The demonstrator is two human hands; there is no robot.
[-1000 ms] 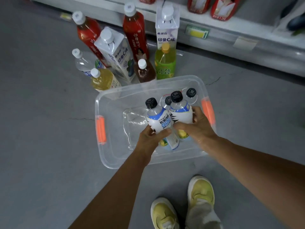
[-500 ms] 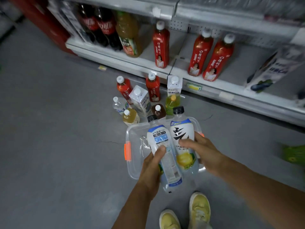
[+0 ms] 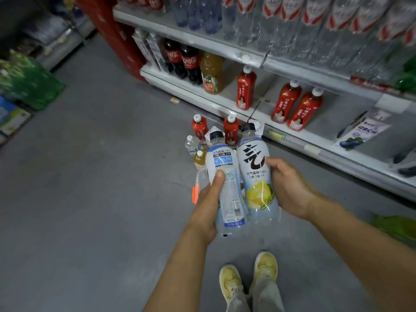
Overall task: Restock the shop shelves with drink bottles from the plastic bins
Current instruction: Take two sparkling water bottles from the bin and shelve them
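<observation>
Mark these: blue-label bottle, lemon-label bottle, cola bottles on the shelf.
blue-label bottle [image 3: 230,197], head view, printed back label.
lemon-label bottle [image 3: 257,175], head view, middle of its white label.
cola bottles [image 3: 191,62], head view, red label of one bottle.

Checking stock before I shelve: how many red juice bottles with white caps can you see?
5. Three red bottles stand on the lower shelf; two on the floor behind the held bottles, which may hide more.
</observation>
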